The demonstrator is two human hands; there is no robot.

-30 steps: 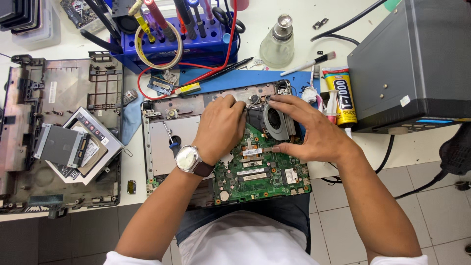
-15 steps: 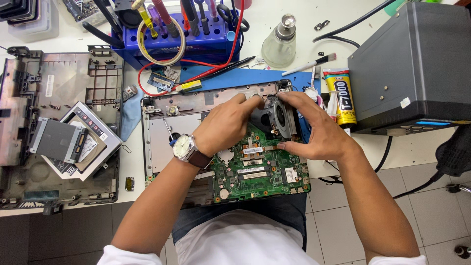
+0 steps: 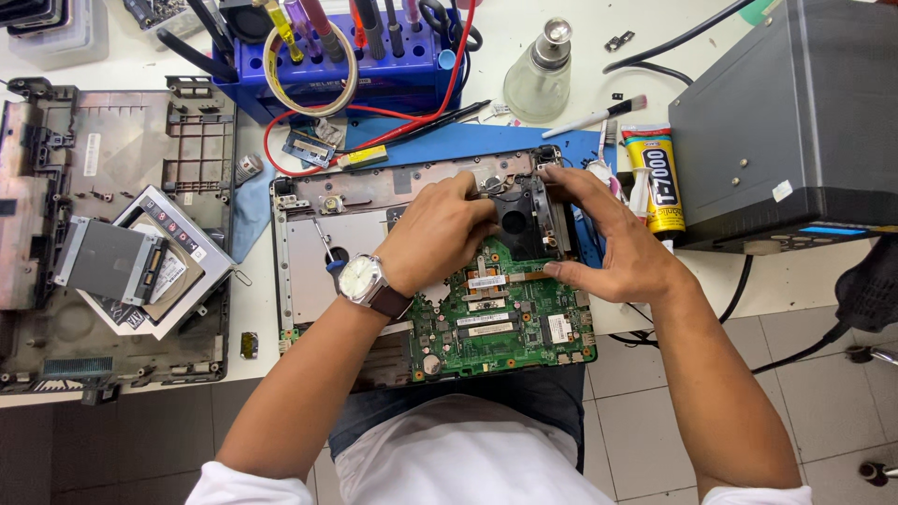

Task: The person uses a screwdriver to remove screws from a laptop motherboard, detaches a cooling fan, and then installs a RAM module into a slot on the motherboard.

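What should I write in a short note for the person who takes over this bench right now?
Left hand: on the black cooling fan, fingers at its left edge, a watch on the wrist.
Right hand: holds the fan's right side, thumb on the green circuit board.
The board lies in the open laptop shell, at the table's near edge.
Done: bottom cover is off and lies to the left, with a drive on it.
Left: the fan sits in its place on the board; whether its screws are in cannot be seen.

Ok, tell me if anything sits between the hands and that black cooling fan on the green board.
Nothing visible does. The left hand and the right hand both already touch the black fan at the top of the green board, one on each side.
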